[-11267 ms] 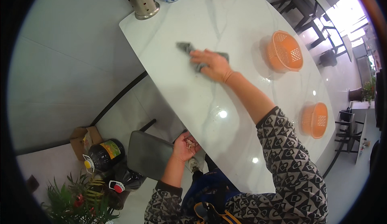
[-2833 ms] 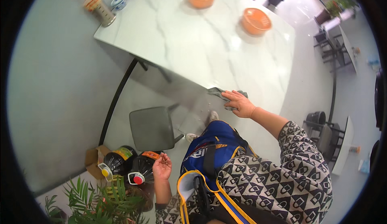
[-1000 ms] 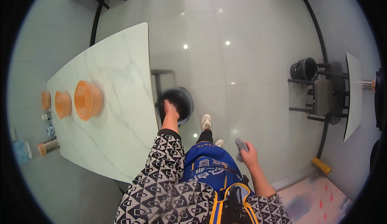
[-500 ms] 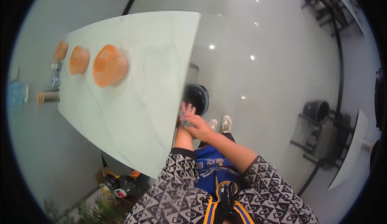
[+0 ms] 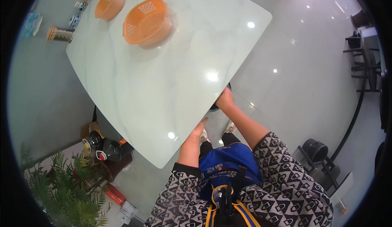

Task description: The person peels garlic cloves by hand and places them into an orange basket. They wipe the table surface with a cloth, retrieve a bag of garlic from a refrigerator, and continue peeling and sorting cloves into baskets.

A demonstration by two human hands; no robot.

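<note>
My left hand (image 5: 199, 130) is low beside the edge of the white marbled table (image 5: 171, 84). One of its digits sticks out straight, nothing shows in it, and the rest of its fingers are hidden. Farther forward, my right hand (image 5: 224, 99) reaches down at the same edge, with its fingers out of sight under the tabletop. Around the right hand shows a little of a black bin (image 5: 214, 108), mostly covered by the table.
Orange plastic baskets (image 5: 148, 23) stand toward the far left of the table. Dark bottles (image 5: 112, 149) and a leafy plant (image 5: 69, 182) are at the lower left. A black bucket (image 5: 315, 150) sits by chairs on the right.
My hands have come apart; the right one was laid over my left wrist, with something grey there. The right hand has moved forward beside the bin. The view has turned and shifted.
</note>
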